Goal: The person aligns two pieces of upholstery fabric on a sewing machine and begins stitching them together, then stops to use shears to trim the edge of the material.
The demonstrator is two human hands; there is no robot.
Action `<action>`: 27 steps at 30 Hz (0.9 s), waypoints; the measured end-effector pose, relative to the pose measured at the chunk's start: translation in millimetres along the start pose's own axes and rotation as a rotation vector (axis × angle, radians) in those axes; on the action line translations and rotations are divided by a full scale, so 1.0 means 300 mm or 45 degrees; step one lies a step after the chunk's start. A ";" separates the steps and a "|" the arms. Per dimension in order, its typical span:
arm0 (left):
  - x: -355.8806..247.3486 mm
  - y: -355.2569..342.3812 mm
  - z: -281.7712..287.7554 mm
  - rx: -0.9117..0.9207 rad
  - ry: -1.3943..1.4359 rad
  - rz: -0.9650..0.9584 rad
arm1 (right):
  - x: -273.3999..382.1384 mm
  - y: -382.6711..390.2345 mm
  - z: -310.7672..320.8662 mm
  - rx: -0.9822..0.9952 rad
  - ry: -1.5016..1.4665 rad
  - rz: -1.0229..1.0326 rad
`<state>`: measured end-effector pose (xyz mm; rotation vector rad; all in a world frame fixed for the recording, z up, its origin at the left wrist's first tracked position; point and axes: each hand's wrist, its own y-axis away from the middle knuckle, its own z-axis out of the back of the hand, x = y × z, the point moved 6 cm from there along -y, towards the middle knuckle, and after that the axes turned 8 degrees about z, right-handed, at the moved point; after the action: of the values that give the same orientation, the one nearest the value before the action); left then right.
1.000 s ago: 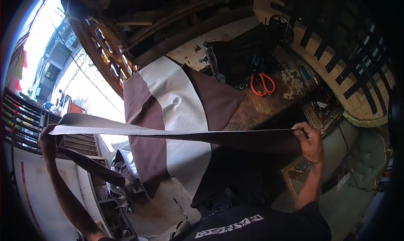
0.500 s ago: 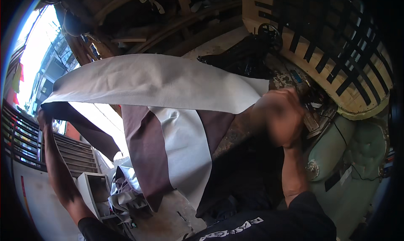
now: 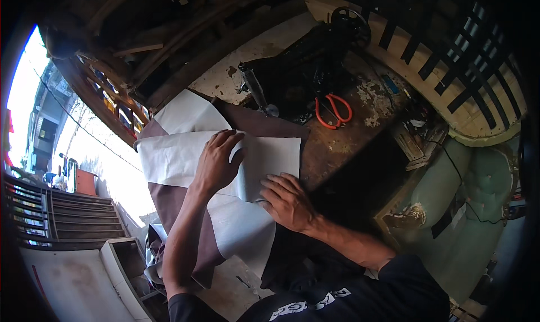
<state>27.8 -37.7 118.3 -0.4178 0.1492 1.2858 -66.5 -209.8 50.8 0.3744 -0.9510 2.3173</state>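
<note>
A light grey-white sheet of upholstery material [image 3: 174, 156], like leatherette, lies folded across the work table. Brown sheets [image 3: 169, 201] and another pale piece [image 3: 242, 226] hang below it toward my lap. My left hand [image 3: 219, 159] lies on top of the white sheet, fingers stretched out near a raised fold. Lower and to the right, my right hand [image 3: 288, 203] rests on the sheet's near edge with its fingers spread; its underside is hidden. Beyond the sheet stands a black sewing machine [image 3: 298, 63]. Orange-handled scissors [image 3: 334, 113] lie beside it on the worn table [image 3: 337, 147].
Upper right, a wooden frame with black webbing [image 3: 444, 69] leans over the table. Green tufted upholstery [image 3: 484, 181] stands at the right. A slatted wooden rack [image 3: 84, 218] and an open box-like cabinet [image 3: 121, 266] are at the left. Bright daylight enters there.
Both hands have come down and inward from holding the strip of material stretched up in the air. It now lies folded on the table, and the scissors have come into view.
</note>
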 end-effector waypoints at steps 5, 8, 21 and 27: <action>0.022 -0.124 -0.152 0.185 -0.172 0.021 | 0.002 0.024 0.028 0.037 0.041 0.014; 0.022 -0.169 -0.161 0.323 0.011 -0.200 | -0.017 0.048 0.055 -0.089 0.021 0.014; -0.145 -0.211 -0.162 -0.300 -0.325 -0.820 | -0.070 -0.062 0.041 -0.222 0.145 0.126; -0.148 -0.261 -0.182 -0.502 -0.258 -0.648 | -0.064 -0.052 0.058 -0.150 0.112 0.137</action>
<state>96.3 -115.7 100.4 -0.6124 -0.3697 0.8404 -41.0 -221.4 62.6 0.1752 -1.0818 2.3388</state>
